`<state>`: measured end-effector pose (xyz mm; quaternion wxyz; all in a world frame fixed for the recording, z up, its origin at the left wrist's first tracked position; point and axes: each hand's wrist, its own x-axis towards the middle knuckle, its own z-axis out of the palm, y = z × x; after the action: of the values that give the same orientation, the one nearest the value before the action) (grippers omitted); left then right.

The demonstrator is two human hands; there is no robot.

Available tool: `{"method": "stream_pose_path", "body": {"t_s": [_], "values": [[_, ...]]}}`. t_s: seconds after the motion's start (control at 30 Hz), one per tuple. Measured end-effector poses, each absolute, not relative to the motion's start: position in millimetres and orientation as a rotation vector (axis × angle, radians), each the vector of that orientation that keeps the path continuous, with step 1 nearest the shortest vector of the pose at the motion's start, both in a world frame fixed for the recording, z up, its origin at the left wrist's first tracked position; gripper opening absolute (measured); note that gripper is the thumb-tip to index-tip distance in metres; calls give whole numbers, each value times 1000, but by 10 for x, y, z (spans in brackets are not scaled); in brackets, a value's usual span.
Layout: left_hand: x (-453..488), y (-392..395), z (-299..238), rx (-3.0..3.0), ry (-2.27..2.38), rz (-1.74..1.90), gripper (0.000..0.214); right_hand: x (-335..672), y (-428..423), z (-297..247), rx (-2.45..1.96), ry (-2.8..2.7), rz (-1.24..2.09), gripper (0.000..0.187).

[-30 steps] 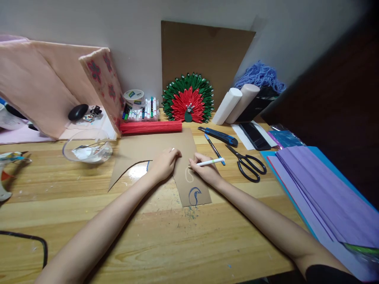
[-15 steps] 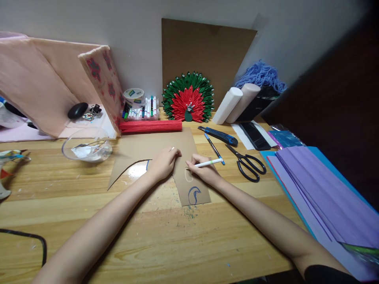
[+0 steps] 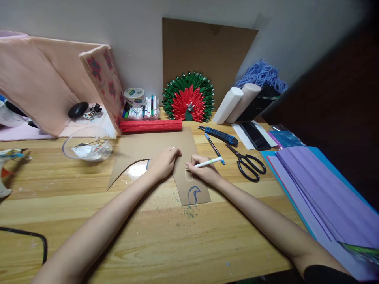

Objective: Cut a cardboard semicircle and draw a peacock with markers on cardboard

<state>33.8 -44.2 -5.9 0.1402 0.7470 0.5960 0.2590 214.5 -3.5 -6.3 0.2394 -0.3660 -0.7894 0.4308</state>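
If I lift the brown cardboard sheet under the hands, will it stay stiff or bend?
The cardboard sheet lies flat and looks thin, so it probably feels light and stiff. A curved piece is cut out beside the left hand, so the narrow strip under the right hand, which holds a pen, may flex or droop.

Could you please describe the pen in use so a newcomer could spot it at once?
Start at the cardboard sheet lying flat on the wooden table. The right hand rests on it, holding the white marker. Unlike the blue pen lying loose just behind, it is white with a blue end.
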Motion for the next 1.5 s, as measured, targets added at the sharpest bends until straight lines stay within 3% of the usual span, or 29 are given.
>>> {"method": "stream_pose_path", "body": {"t_s": [0.47,0.7,0.87,1.03,1.5], "values": [[342,-453,-48,2164,1737,733,21,2186,-37,-93,-894,-2246,1322,28],[340,-453,-44,2164,1725,737,23,2172,89,-128,-956,-1728,1398,28],[344,-450,-37,2157,1742,727,21,2171,94,-86,-935,-1845,1471,27],[343,-448,-39,2155,1727,737,21,2191,67,-125,-1017,-1961,1270,37],[341,-448,-43,2167,1729,744,22,2200,72,-156,-1053,-2000,1212,29]]}}
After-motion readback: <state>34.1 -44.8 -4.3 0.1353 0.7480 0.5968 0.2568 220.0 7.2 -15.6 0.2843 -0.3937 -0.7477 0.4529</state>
